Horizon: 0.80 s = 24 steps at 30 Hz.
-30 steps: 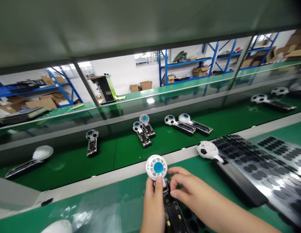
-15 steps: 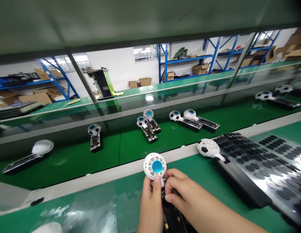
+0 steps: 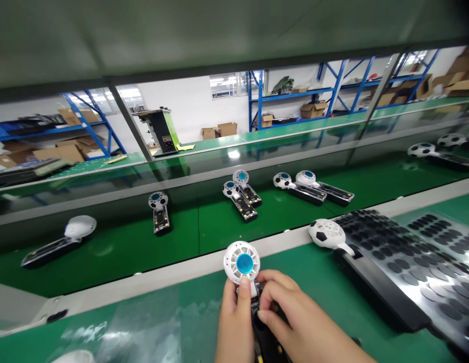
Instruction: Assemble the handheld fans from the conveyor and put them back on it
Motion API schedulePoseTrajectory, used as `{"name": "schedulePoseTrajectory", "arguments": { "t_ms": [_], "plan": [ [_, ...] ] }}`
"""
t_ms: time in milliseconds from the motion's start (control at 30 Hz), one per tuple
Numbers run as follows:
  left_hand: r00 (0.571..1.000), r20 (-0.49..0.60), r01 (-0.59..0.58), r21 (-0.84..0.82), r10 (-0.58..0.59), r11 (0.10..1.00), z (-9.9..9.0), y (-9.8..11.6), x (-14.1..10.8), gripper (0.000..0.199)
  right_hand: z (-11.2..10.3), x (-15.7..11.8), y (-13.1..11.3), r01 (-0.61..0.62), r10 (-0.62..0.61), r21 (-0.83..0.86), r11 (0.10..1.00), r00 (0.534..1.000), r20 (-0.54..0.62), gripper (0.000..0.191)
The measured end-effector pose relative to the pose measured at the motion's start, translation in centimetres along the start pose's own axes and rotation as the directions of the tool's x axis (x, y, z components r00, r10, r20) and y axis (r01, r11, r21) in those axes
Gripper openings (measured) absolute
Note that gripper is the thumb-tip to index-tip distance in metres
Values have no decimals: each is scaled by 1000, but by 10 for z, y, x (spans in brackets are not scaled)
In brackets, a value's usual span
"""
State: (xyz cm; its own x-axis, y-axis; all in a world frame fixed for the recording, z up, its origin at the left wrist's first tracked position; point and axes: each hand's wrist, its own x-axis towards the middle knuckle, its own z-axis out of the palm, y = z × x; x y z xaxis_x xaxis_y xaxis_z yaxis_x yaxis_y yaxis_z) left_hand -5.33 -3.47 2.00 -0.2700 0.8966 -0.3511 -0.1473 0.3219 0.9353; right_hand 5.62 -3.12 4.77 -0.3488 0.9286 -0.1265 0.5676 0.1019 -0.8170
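The left hand (image 3: 236, 320) has its grip around the handheld fan unit (image 3: 242, 262), thumb laid on the white neck just below the round head and its blue centre. The unit is above the near edge of the green bench (image 3: 204, 307), head pointing away from the person, black body running back toward them. The right hand (image 3: 294, 310) is at the upper part of that body, its grip narrow, thumb and fingertips bunched; whether they pinch something cannot be told. To the right lies a football-patterned unit (image 3: 381, 287) with a black handle, beside a clear sheet of dark discs (image 3: 438, 290). Beyond the pale rail (image 3: 181, 261), several similar units (image 3: 245, 205) lie scattered on the green belt (image 3: 123, 257).
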Motion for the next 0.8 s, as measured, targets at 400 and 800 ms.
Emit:
{"name": "schedulePoseTrajectory", "arguments": {
  "t_ms": [400,800],
  "plan": [
    [982,139,175,-442,-125,880,-6,-30,11,51,8,6,12,-137,136,-33,990,990,-47,28],
    [985,97,171,-523,-141,835,16,-17,26,74,-34,101,-23,-70,58,-52,996,978,-198,26]
  ]
}}
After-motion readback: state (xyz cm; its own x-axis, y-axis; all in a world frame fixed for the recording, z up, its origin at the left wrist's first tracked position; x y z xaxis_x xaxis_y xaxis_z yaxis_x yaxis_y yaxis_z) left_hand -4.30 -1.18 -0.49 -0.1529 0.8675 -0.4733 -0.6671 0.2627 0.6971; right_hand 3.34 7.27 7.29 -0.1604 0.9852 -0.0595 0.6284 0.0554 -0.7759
